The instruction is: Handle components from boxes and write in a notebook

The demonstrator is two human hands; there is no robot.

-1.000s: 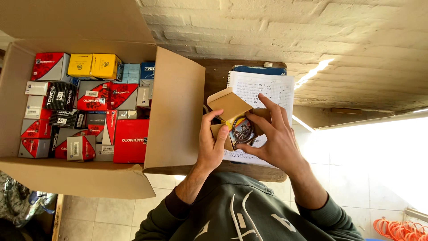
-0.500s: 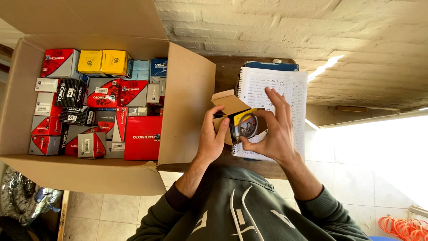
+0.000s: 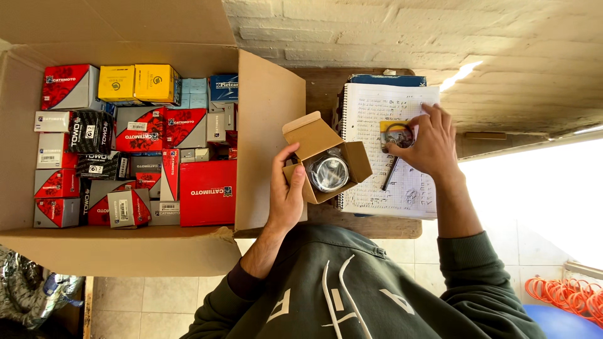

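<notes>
Unpacking is the step in hand: the left hand (image 3: 286,194) grips a small open brown carton (image 3: 326,157) with a bagged metal part (image 3: 328,172) showing inside, just right of the big cardboard box (image 3: 270,138). The right hand (image 3: 427,141) pinches a thin dark ring (image 3: 399,135) over the spiral notebook (image 3: 389,182), near a pen (image 3: 389,174); any next move, I judge, needs the carton kept level.

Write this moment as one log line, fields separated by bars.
left hand: holds open small carton | right hand: small packet on notebook | big box: beside
</notes>
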